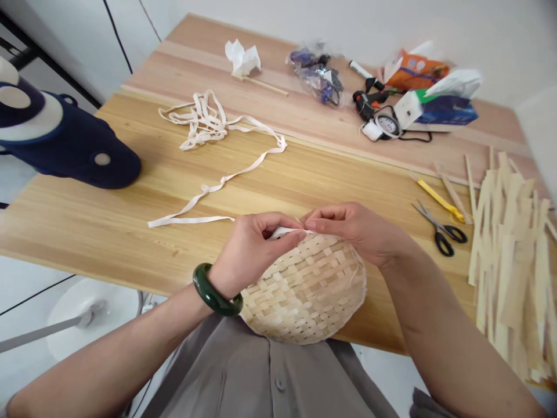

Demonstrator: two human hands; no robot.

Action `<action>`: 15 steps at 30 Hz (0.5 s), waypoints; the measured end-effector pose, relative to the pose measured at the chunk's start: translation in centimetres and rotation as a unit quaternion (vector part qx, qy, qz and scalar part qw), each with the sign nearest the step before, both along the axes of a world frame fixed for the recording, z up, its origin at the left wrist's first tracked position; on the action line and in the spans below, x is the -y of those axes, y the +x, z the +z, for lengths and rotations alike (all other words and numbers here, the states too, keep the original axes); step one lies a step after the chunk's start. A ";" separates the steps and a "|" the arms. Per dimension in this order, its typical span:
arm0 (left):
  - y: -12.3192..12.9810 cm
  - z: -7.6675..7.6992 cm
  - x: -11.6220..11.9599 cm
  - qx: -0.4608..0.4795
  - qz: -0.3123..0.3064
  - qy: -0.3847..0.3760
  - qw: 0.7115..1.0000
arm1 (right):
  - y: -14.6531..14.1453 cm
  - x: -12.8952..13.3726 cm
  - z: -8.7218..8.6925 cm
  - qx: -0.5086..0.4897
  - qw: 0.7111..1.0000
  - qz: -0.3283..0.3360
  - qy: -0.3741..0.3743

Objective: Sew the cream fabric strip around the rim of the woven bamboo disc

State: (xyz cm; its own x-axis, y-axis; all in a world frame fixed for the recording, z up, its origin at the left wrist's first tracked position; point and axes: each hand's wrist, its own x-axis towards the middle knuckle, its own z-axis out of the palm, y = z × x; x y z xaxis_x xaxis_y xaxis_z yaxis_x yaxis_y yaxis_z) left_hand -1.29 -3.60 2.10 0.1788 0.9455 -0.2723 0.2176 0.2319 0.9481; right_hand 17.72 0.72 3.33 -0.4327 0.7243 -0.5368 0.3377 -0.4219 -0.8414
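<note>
A round woven bamboo disc (pixel 307 287) leans between the table edge and my lap, its rim raised toward my hands. My left hand (pixel 256 241) pinches the top rim between thumb and fingers, together with a white fabric ribbon (pixel 285 231) laid along the edge. A thin needle (pixel 300 223) shows at the rim between the two hands. My right hand (pixel 343 226) is closed at the same spot, fingertips pressed together by the needle; its exact hold on it is partly hidden. From my left hand the ribbon trails left over the table into a loose tangle.
Scissors (pixel 437 229), a yellow-handled tool (pixel 439 200) and a pile of bamboo strips (pixel 507 261) lie at right. Tissue packs (pixel 448 107), a glue gun (pixel 369 104) and bagged items (pixel 319 75) sit at the back. A dark blue padded object (pixel 82 145) overhangs the left.
</note>
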 end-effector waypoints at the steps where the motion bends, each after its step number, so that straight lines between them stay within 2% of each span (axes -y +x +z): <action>1: 0.0 0.1 0.0 0.002 0.002 0.002 1.000 | 0.1 -0.1 0.1 -0.022 1.000 0.001 -0.014; 4: 0.1 0.3 0.0 -0.005 0.004 0.011 1.000 | 0.0 -0.5 0.2 -0.062 0.995 0.004 -0.072; 5: 0.2 0.3 0.0 -0.004 -0.001 0.011 1.000 | -0.1 -0.7 0.1 -0.073 0.994 -0.013 -0.085; 7: 0.2 0.2 0.0 0.003 -0.017 0.006 1.000 | -0.3 -1.2 -0.3 -0.113 0.986 -0.088 -0.088; 9: 0.1 0.0 -0.2 0.011 -0.027 -0.004 1.000 | -0.1 -2.1 -1.0 -0.163 0.965 -0.192 -0.072; 11: 0.0 -0.5 -0.4 0.015 -0.026 -0.014 0.999 | 0.9 -3.1 -1.7 -0.185 0.944 -0.269 -0.057; 13: -0.1 -1.0 -0.5 0.019 -0.020 -0.024 0.999 | 2.8 -4.0 -2.3 -0.156 0.940 -0.304 -0.003; 15: -0.3 -1.4 -0.6 0.021 -0.020 -0.032 0.999 | 5.5 -4.7 -2.9 -0.054 0.940 -0.314 0.126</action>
